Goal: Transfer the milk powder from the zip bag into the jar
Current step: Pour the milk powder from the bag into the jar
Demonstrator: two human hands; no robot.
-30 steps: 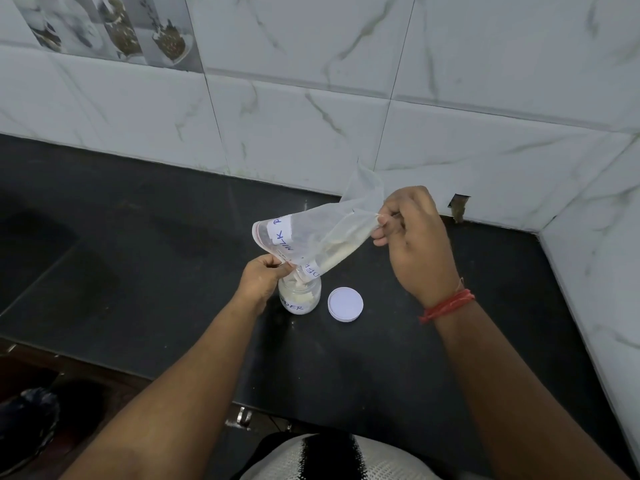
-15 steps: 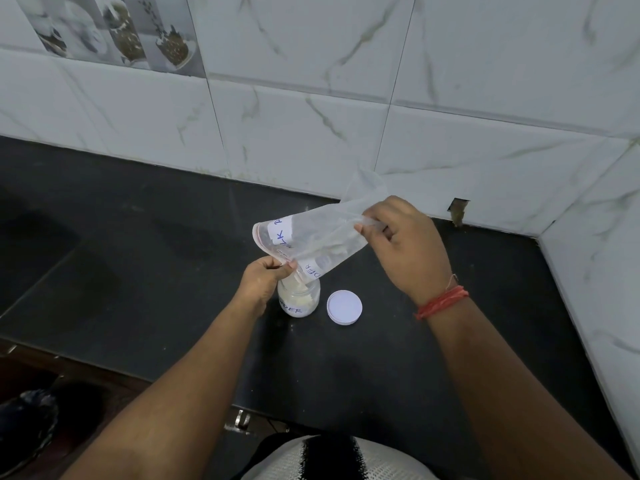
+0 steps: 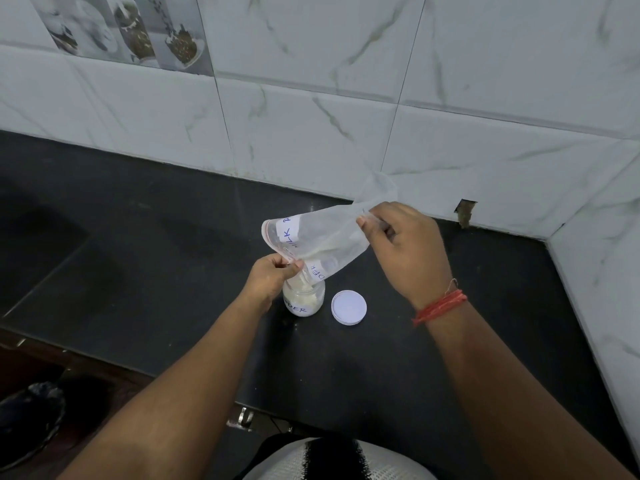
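A clear zip bag is held tilted above a small glass jar, which stands upright on the black countertop. The bag's open mouth is pointed down into the jar's opening, and pale milk powder is seen inside the jar, filling most of it. Handwritten blue lettering is carried on white labels on both the bag and the jar.

The mouth end of the bag is pinched by the left hand, directly above the jar, with the fingers closed on the plastic. The raised bottom end of the bag is gripped by the right hand, up and to the right of the jar, with the fingers closed on it; a red thread band is worn at that wrist.

A white round lid lies flat on the countertop just to the right of the jar, not touching it. White marble-patterned wall tiles are seen behind the jar.
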